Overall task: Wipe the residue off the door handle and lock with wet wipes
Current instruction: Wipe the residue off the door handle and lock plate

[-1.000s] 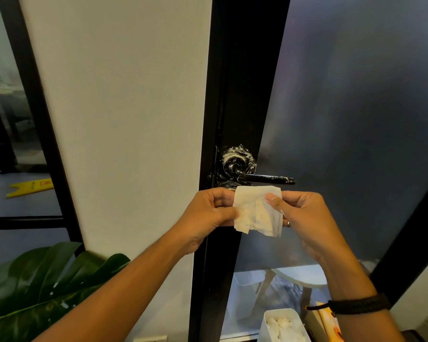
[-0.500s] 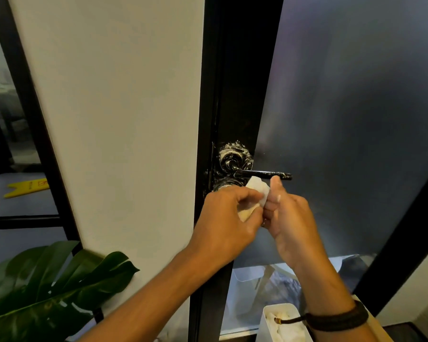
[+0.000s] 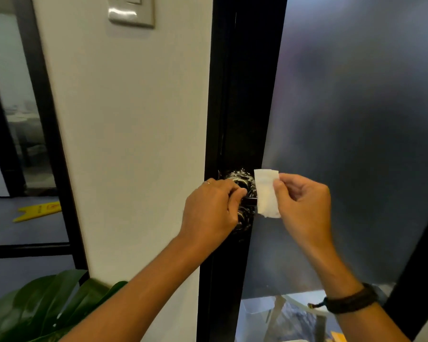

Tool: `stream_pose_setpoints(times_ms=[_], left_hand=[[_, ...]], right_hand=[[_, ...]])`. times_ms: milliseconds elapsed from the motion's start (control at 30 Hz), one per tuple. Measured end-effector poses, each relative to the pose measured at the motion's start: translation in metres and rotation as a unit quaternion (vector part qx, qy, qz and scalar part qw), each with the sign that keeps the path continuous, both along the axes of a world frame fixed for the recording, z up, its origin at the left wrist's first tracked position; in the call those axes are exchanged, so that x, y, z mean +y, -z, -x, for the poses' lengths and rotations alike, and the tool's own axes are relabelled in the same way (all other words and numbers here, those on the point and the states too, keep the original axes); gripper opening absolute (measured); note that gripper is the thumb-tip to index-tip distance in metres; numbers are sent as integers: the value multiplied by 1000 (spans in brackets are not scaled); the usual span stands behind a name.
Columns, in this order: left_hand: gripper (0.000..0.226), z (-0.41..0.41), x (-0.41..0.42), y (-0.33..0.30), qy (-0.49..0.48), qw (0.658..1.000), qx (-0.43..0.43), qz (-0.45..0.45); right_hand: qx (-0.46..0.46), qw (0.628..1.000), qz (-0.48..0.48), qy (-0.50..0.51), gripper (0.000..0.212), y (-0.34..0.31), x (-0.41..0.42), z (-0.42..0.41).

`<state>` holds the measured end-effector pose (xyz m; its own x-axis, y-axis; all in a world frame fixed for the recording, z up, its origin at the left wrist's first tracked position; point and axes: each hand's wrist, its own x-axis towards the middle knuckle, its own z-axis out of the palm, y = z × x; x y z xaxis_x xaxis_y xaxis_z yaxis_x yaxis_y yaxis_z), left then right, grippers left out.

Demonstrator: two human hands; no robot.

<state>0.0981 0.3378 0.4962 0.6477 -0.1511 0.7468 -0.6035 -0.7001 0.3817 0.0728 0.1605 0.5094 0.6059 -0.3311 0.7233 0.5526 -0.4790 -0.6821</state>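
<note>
The black door handle (image 3: 240, 180) sits on the dark door frame, its round base speckled with white residue. The lock below it is mostly hidden by my left hand, and the lever is covered by the wipe. My right hand (image 3: 304, 208) pinches a folded white wet wipe (image 3: 266, 193) upright, just right of the handle base. My left hand (image 3: 211, 209) hovers in front of the handle and lock with fingers curled and nothing visible in them; I cannot tell whether it touches the metal.
The frosted glass door (image 3: 356, 132) fills the right side. A white wall (image 3: 134, 144) with a light switch (image 3: 131, 11) is on the left. A green plant leaf (image 3: 42, 307) is low left, and a yellow floor sign (image 3: 37, 211) lies beyond the glass.
Both hands held the wipe together below the lever earlier. Now only my right hand holds it, folded narrower and raised beside the handle base. My left hand has let go.
</note>
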Motion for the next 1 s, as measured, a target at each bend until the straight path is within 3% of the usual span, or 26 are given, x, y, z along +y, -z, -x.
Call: stream_pose_setpoints(times_ms=[100, 200, 300, 400, 600, 733, 933, 1000], left_hand=[[31, -22, 8, -22, -41, 997, -58, -35], [28, -46, 16, -41, -69, 989, -119, -59], [24, -66, 24, -50, -56, 970, -209, -111], [22, -82, 28, -52, -50, 947, -278, -151], [15, -103, 32, -41, -50, 921, -337, -188], [21, -106, 32, -37, -43, 917, -351, -183], [42, -106, 33, -35, -60, 913, -355, -191], [42, -105, 34, -37, -64, 913, -349, -199]], right_hand=[[-96, 978, 149, 106, 14, -23, -2, -34], [-156, 898, 383, 149, 17, -29, -1, -72], [-129, 819, 550, 97, 14, -21, -1, -95], [-105, 807, 579, 46, 16, -22, -6, -100], [-43, 824, 565, -16, 13, -21, -15, -103], [-109, 844, 524, 2, 6, -26, -18, -98], [-124, 811, 571, 4, 21, -26, -12, -109], [-122, 783, 610, -8, 25, -26, -8, -110]])
